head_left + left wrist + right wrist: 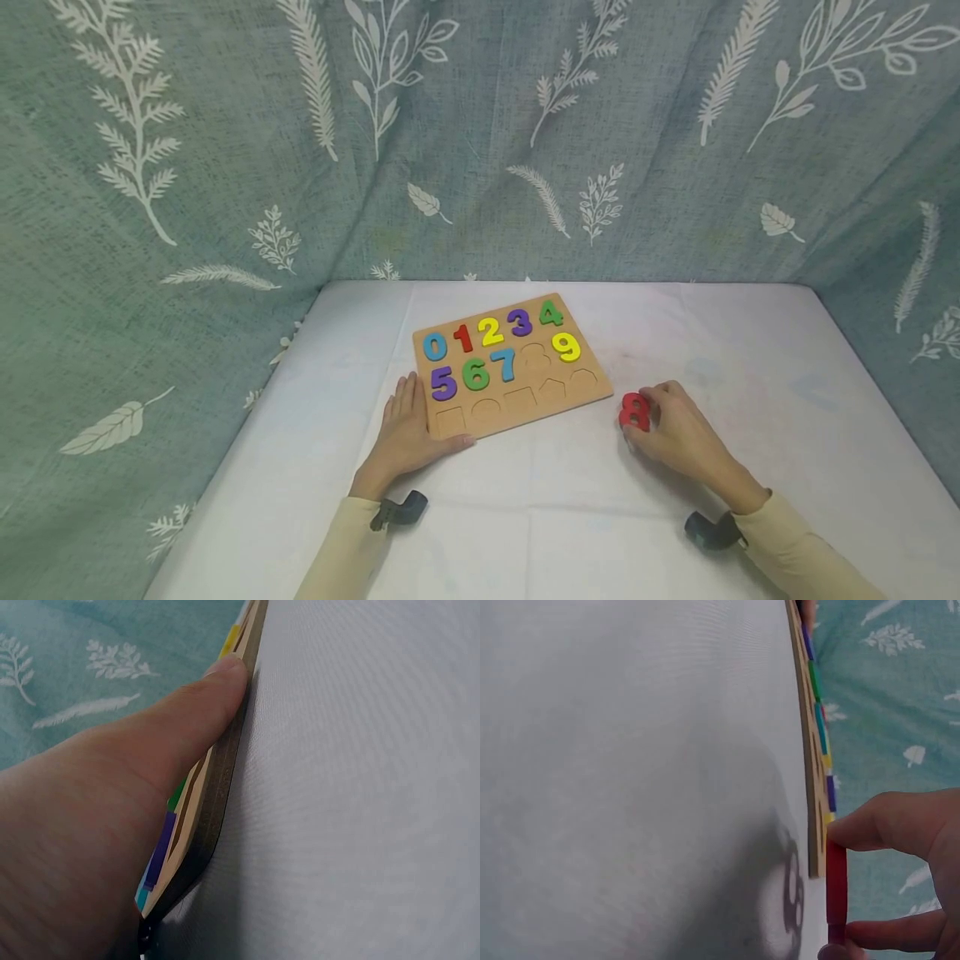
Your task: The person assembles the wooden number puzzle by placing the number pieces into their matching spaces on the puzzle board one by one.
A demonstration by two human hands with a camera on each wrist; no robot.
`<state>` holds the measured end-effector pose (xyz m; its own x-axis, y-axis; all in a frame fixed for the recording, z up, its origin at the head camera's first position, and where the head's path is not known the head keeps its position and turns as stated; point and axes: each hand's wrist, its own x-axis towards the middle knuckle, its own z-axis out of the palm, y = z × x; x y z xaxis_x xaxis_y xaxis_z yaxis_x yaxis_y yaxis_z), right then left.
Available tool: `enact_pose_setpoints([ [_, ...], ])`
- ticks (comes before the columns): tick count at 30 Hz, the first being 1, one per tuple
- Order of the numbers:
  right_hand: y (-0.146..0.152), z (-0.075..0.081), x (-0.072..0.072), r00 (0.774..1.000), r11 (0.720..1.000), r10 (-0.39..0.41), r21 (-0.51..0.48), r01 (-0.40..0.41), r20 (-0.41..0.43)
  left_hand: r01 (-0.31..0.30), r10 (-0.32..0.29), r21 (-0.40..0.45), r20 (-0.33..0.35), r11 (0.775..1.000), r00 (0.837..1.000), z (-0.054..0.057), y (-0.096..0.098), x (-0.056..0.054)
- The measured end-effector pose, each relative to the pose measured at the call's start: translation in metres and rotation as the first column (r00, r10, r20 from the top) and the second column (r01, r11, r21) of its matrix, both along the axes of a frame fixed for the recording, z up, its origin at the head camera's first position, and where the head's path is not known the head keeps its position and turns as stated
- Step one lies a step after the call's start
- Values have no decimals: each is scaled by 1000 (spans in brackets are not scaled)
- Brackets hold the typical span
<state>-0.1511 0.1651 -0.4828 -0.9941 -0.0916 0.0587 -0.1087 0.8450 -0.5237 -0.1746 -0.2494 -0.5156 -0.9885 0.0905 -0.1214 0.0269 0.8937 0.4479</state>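
Observation:
A wooden number puzzle board (pixel 495 412) lies tilted on the table, with the colored numbers 0 to 7 and 9 on it. Between the blue 7 (pixel 503 364) and the yellow 9 (pixel 566 347) shows a bare 8-shaped recess. My left hand (pixel 405 429) rests at the board's lower left corner, fingers straight along its left side and thumb on the near edge. To the right of the board, my right hand (pixel 675 429) pinches a red number 8 (pixel 635 412) between thumb and fingers. In the right wrist view, the 8 is held above the cloth, casting a shadow.
A white cloth (pixel 570 542) covers the table. Behind and beside it hangs a green-blue curtain (pixel 480 167) with white leaf prints. The board's bottom row has several outlined shapes without pieces. Each wrist wears a dark camera mount (pixel 712 531).

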Motion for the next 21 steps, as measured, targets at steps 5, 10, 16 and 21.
enact_pose_setpoints([
  [5, 1, 5, -3, 999, 999, 33, -37, -34, -36, 1, -1, 3, 2, 1000, 1000, 2, 1, 2],
  [10, -1, 12, -8, 999, 998, 40, -50, -41, -13, -2, 2, 9, -1, 1000, 1000, 3, 1, 2],
  [16, -4, 18, -17, 997, 996, 70, -60, -71, -18, -2, 2, 7, 8, 1000, 1000, 3, 1, 2],
  [21, -9, 23, -24, 994, 992, 98, -74, -100, -38, 2, -2, 13, 1, 1000, 1000, 3, 0, 2],
])
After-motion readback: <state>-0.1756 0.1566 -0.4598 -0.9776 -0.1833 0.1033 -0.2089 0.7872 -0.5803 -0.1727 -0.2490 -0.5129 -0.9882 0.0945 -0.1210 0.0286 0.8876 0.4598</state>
